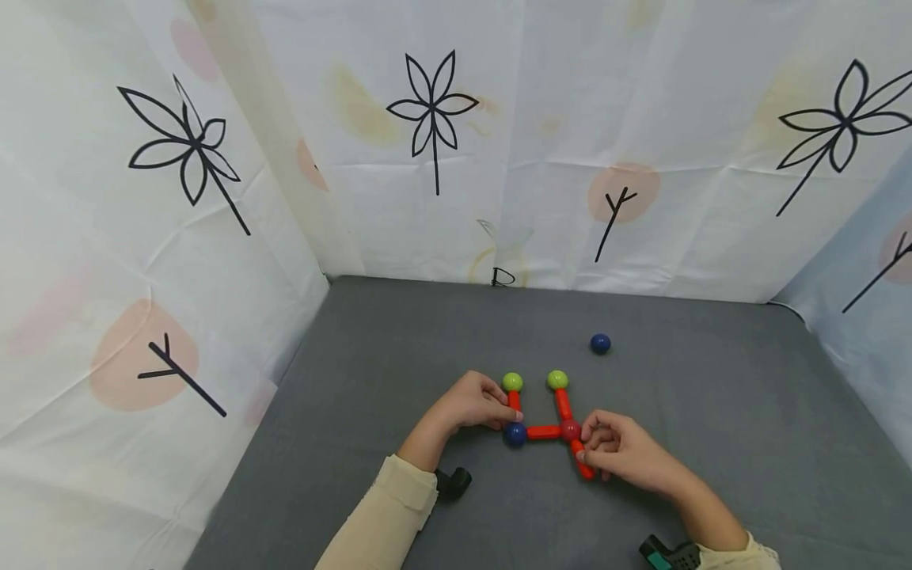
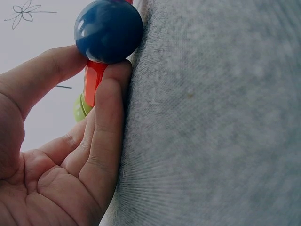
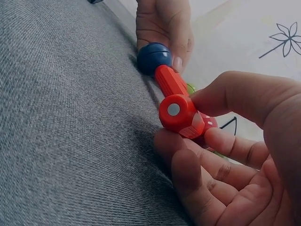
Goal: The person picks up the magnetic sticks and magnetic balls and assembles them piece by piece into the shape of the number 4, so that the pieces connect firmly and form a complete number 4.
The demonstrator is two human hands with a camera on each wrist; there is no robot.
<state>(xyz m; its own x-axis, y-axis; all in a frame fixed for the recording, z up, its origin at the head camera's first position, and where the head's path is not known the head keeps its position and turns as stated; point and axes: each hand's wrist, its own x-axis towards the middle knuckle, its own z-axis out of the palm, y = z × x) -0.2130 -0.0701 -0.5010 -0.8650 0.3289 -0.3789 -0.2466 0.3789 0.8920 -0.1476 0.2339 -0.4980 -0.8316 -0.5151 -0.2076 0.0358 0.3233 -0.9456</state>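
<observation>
On the grey cloth lies a joined figure of red rods and coloured balls. My left hand pinches the left upright rod between thumb and fingers, right beside a blue ball. A green ball caps that rod. From the blue ball a crosswise rod leads to a red ball. Above the red ball, another rod ends in a second green ball. With thumb and fingers my right hand pinches the lower rod, whose free end shows a silvery disc.
A loose blue ball lies on the grey cloth beyond the figure, to the right. White curtains with leaf and flower drawings stand behind and at both sides. Dark straps with devices sit at both wrists.
</observation>
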